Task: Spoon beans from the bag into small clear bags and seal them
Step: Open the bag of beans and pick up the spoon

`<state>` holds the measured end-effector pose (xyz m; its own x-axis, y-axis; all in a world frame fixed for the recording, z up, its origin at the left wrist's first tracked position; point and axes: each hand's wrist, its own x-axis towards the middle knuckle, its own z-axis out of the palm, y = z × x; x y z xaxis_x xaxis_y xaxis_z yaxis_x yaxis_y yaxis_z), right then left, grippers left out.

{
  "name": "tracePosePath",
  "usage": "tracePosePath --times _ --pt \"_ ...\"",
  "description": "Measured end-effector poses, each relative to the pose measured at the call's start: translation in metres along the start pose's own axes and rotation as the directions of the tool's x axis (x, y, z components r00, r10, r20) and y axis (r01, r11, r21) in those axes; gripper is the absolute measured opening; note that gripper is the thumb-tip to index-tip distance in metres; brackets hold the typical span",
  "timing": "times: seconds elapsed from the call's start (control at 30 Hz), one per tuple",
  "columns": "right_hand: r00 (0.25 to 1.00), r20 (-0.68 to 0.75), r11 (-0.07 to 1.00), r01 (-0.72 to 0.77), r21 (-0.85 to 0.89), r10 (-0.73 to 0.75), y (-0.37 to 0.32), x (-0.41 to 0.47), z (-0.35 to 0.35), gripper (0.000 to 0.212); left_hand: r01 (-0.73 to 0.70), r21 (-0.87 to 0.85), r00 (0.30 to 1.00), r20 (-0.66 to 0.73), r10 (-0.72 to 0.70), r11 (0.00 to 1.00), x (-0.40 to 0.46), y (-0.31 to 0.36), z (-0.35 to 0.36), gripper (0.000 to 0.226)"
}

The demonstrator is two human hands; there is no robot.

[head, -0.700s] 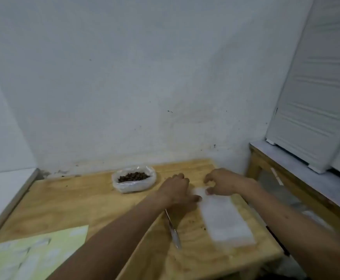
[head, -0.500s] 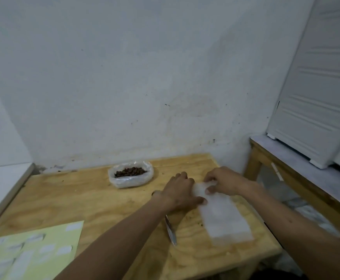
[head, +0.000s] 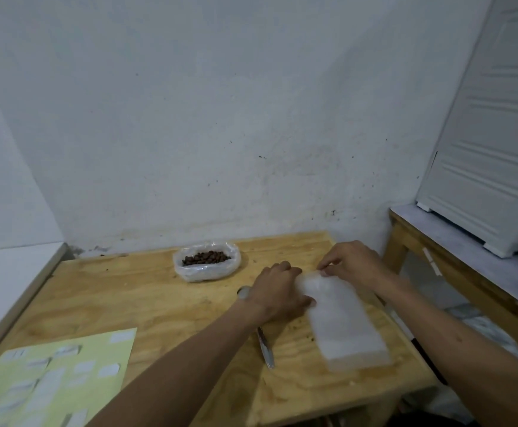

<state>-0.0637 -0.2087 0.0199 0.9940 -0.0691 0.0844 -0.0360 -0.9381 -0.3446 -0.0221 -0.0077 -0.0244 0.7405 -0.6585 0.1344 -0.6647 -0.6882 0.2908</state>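
A: Head view first: what do we have on the wooden worktop (head: 122, 291)?

B: We see a stack of small clear bags (head: 344, 325) lying flat on the right part of it, long side running from far to near. Both of our hands are at its far end.

A: How do the hands sit?

B: Our left hand (head: 277, 292) rests palm down at the stack's far left corner, fingers curled over the edge and the thumb lying along the plastic; we cannot tell whether it pinches a bag or only presses. Our right hand (head: 351, 263) is at the far end, its fingers (head: 325, 268) bent together and nipping the top edge of the stack.

A: And the beans?

B: The beans (head: 206, 258) are in an open bag (head: 206, 268) with its rim rolled down, standing far on the worktop near the wall, left of our hands and apart from the stack.

A: Any tool?

B: A metal spoon (head: 265, 348) lies on the worktop just left of the stack, mostly hidden under our left forearm, with its bowl showing beyond the wrist.

A: Anything else?

B: A pale yellow sheet (head: 51, 374) with white labels lies at the near left corner. A second bench (head: 454, 272) stands to the right, carrying a white ribbed panel (head: 482, 149).
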Motion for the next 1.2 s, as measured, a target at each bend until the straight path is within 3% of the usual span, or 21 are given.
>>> tracePosePath --times 0.1,0.17,0.3,0.4,0.47,0.7,0.9,1.2 --pt "0.999 -0.040 1.000 0.030 0.000 -0.030 -0.001 -0.008 -0.004 0.011 -0.006 -0.094 0.999 -0.041 0.002 0.996 0.000 -0.001 0.000 0.062" --pt "0.998 -0.049 0.999 0.036 0.022 -0.035 -0.001 -0.011 -0.008 0.010 -0.002 -0.295 0.995 -0.095 -0.028 0.955 0.001 0.000 -0.002 0.044" --pt "0.996 -0.065 0.997 0.066 0.039 -0.064 -0.003 -0.010 -0.029 0.010 0.064 -0.721 0.984 -0.072 -0.165 0.690 0.001 0.006 -0.017 0.018" --pt "0.989 -0.110 0.994 0.106 0.022 -0.103 -0.009 -0.002 -0.045 0.011 0.071 -0.874 0.972 -0.047 -0.229 0.481 0.006 0.011 -0.032 0.013" --pt "0.976 -0.178 0.988 0.140 0.066 -0.126 -0.015 0.004 -0.053 0.007 0.045 -0.913 0.957 -0.077 -0.279 0.405 0.008 0.012 -0.044 0.014" --pt "0.870 -0.393 0.944 0.330 0.011 -0.299 -0.055 0.018 -0.066 0.014 -0.034 -0.915 0.920 -0.186 -0.345 0.401 0.005 -0.010 -0.104 0.008" --pt "0.817 -0.463 0.906 0.418 0.064 -0.344 -0.105 0.039 -0.062 0.008 -0.039 -0.868 0.896 -0.249 -0.367 0.495 -0.010 -0.040 -0.143 0.011" --pt "0.814 -0.425 0.892 0.451 0.034 -0.395 -0.194 0.066 -0.026 0.008 0.094 -0.771 0.773 -0.342 -0.534 0.630 -0.047 -0.103 -0.168 0.011"
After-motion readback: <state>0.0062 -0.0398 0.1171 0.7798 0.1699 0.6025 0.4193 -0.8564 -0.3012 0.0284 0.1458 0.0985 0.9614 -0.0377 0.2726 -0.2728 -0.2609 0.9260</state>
